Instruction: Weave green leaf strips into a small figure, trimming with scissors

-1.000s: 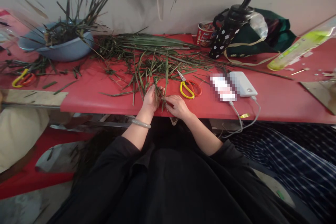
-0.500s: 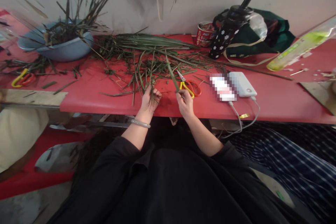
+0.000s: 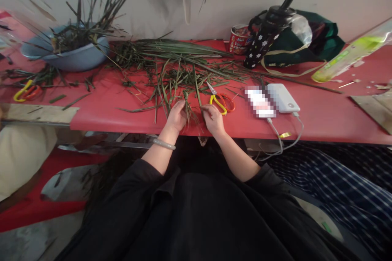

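Near the front edge of the red table, my left hand [image 3: 177, 116] is closed on a small woven bundle of green leaf strips [image 3: 187, 106], whose loose ends hang to the right. My right hand [image 3: 212, 119] pinches a single long leaf strip [image 3: 197, 89] that points up and away from me. A short gap separates the two hands. Just beyond my right hand lie scissors [image 3: 219, 100] with one yellow and one orange handle. Cut leaf strips [image 3: 183, 77] are strewn behind both hands.
A blue basin [image 3: 82, 59] of leaves stands at back left, with another pair of scissors [image 3: 27, 91] before it. To the right are a phone [image 3: 260, 102], a power bank [image 3: 282, 98], a flowered black tumbler [image 3: 266, 34] and a green bag [image 3: 318, 36]. Seated people flank me.
My left hand has turned, and the woven bundle now shows more to its right. My right hand has shifted slightly left, bringing the leaf strip closer to the bundle and more upright.
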